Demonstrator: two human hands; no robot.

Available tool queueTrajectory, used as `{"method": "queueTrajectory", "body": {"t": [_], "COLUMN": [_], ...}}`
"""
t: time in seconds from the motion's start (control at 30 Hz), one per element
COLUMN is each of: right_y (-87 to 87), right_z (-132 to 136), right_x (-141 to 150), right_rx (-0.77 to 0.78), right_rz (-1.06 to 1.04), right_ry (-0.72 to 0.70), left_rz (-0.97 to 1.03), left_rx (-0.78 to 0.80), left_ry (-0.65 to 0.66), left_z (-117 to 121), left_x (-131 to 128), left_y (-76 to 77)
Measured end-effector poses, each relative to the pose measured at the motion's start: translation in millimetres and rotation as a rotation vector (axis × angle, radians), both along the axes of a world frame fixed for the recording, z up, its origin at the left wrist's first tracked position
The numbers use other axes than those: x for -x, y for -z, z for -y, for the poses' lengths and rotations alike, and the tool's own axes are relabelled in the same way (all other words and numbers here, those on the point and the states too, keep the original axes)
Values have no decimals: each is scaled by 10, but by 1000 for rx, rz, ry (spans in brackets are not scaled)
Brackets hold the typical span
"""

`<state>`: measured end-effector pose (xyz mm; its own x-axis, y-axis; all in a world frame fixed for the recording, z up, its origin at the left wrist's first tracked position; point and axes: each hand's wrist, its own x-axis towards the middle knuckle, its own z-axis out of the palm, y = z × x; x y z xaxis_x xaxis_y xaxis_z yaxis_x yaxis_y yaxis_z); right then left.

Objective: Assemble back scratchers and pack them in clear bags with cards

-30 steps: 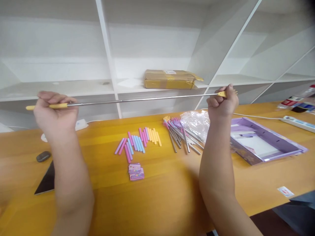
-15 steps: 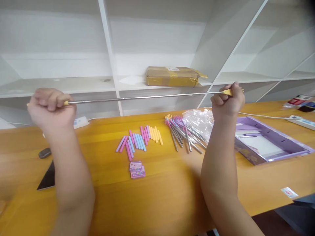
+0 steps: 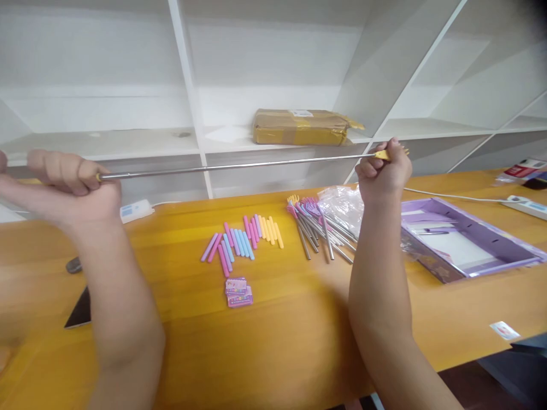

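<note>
Both hands hold a long extended telescopic metal rod (image 3: 239, 166) level above the wooden table (image 3: 282, 336). My left hand (image 3: 68, 191) is closed around its yellow handle at the far left. The rod's yellow claw-shaped tip is pinched in my right hand (image 3: 384, 173), closed at the right. Under the rod lie a row of pink, blue and yellow handle sleeves (image 3: 243, 239), a heap of collapsed metal rods with coloured tips (image 3: 318, 228) and a small pink packet (image 3: 238, 292).
A purple box tray (image 3: 470, 242) sits at the right, a clear plastic bag (image 3: 342, 208) beside the rods. A dark phone (image 3: 79, 307) and dark small object (image 3: 73, 265) lie left. A power strip (image 3: 527, 205) and white shelving with a brown parcel (image 3: 303, 126) stand behind.
The left hand has slid farther left along the handle, so the rod looks drawn out longer. The right hand has stayed about in place, slightly higher.
</note>
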<state>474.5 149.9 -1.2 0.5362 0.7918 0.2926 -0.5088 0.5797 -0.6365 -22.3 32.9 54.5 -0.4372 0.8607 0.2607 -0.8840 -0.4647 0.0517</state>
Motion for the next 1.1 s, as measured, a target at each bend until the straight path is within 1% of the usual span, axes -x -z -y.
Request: {"method": "queueTrajectory", "body": {"t": [0.1,0.23,0.27,0.33,0.4,0.43,0.47,0.5,0.57,0.6,0.63,0.67,0.73,0.8,0.93,1.0,1.1], "right_y": [41,44,30,-8,-45,-54,-51,-33,48,104,165,223,311,346,313,286,262], "right_z": [-44,-35,-30,-22,-2,23,64,125,306,419,536,648,821,899,859,828,808], "right_x": [32,9,9,63,231,368,539,740,1193,1420,1629,1809,2050,2132,2038,1983,1947], "right_rx": [-20,-20,-19,-24,-32,-35,-35,-33,-16,2,17,31,51,50,30,38,52], "right_rz": [38,130,146,171,193,211,236,277,398,464,525,575,574,543,503,533,608], "right_ry": [29,-12,-20,-27,-24,-23,-28,-46,-125,-185,-253,-324,-394,-436,-497,-515,-563], "left_rz": [-158,-268,-281,-259,-184,-113,-120,-124,-192,-217,-275,-323,-365,-386,-486,-539,-594], "left_rx": [-92,-51,-56,-84,-104,-135,-115,-106,-73,-34,22,60,96,96,16,-26,-43], "left_ry": [-113,-249,-267,-247,-145,-155,-97,-92,-84,-96,-69,-45,-4,6,-5,-9,-28], "left_z": [-47,-115,-120,-123,-132,-143,-161,-184,-239,-267,-292,-312,-327,-308,-210,-161,-103], "left_x": [82,228,227,129,-116,-286,-479,-684,-1080,-1250,-1388,-1491,-1593,-1597,-1542,-1534,-1531], "left_y": [47,123,125,102,69,64,73,102,212,286,363,435,536,563,476,423,364]}}
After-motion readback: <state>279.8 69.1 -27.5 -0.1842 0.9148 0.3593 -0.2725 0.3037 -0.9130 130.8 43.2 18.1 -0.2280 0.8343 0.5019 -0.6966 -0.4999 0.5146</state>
